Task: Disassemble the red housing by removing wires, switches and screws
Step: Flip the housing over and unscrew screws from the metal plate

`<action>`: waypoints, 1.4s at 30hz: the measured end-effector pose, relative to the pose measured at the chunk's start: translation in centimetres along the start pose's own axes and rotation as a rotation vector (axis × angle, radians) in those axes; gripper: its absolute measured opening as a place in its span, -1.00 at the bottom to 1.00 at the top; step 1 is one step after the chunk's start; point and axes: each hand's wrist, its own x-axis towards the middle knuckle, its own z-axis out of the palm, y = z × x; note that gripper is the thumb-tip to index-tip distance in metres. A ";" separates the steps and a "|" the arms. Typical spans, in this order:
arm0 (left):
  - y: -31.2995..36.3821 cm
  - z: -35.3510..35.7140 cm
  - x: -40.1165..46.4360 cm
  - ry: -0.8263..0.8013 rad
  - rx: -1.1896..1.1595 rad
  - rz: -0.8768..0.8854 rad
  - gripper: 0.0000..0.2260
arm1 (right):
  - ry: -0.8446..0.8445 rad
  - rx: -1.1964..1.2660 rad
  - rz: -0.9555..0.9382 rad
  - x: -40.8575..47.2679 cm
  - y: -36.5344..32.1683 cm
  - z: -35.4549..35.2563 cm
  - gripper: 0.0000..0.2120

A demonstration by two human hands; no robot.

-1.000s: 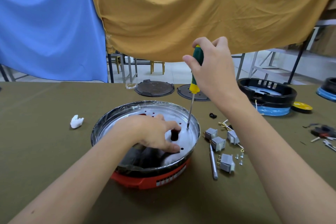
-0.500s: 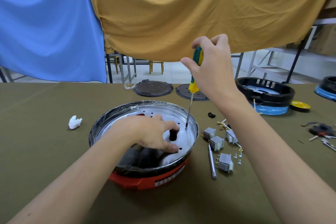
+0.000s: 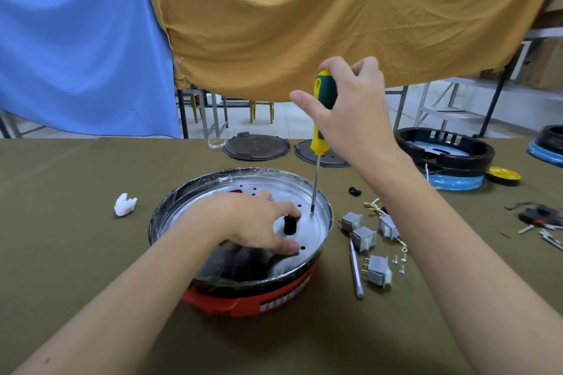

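Screwdriver [image 3: 320, 134] upright in gripping right hand [image 3: 350, 113], tip down; flat left hand [image 3: 256, 222] on red housing [image 3: 243, 301].

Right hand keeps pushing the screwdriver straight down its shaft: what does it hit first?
The right hand drives the screwdriver down onto the silver plate inside the red housing. The tip looks already at the plate, probably on a screw; the screw itself is too small to confirm.

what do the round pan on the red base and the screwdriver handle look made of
Round silver pan: likely polished metal, mirror-like reflections; clear film wrinkles at its rim. Green-and-yellow screwdriver handle: apparently moulded plastic or rubber, smooth and matte. Red housing: seemingly glossy plastic.
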 end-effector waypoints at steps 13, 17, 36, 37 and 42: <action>0.3 -0.3 -0.6 -0.005 0.020 -0.003 -0.36 | -0.054 0.128 0.054 0.5 0.5 -0.7 -0.75; 0.7 -0.5 -0.9 0.004 0.038 -0.005 -0.36 | -0.070 0.269 0.122 0.9 1.0 -1.1 -0.71; 1.0 -2.3 5.0 0.329 -0.250 0.228 -0.87 | -0.193 0.351 0.057 1.0 1.4 -1.4 -0.84; 0.9 -2.3 5.2 0.337 -0.270 0.244 -0.88 | -0.182 0.345 0.050 1.0 1.4 -1.5 -0.84; 0.7 -1.9 5.8 0.353 -0.320 0.295 -0.91 | -0.202 0.454 0.093 0.9 0.9 -1.9 -0.75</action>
